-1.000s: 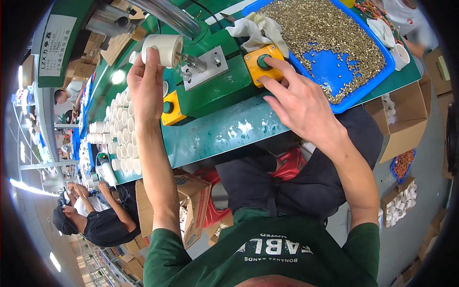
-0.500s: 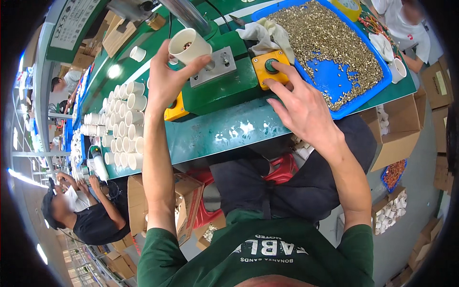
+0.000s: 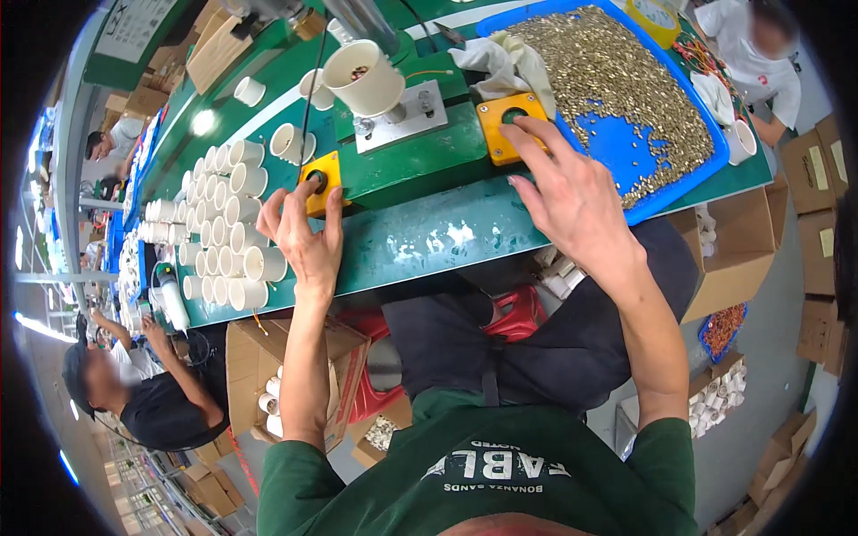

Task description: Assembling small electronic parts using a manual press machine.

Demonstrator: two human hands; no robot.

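Note:
A white cup-shaped part [image 3: 363,82] with small coppery bits inside sits on the metal fixture plate [image 3: 402,116] of a green press base, below a thick metal column. Nothing is in my left hand [image 3: 306,241]; its fingers are apart, and one rests on the dark round button of the left yellow button box [image 3: 322,189]. My right hand [image 3: 576,196] holds nothing either. Its fingers are bent and apart, with a fingertip at the green button of the right yellow button box [image 3: 509,138].
A blue tray [image 3: 617,165] of small brass-coloured pieces lies at the right, beside a crumpled cloth [image 3: 505,67]. Rows of white cups [image 3: 223,210] stand at the left. An open cardboard box [image 3: 728,259] is by my right knee. Co-workers sit on both sides.
My left hand has let go of the white cup, now on the fixture, and come down to the left button. My right fingertip stays at the right button.

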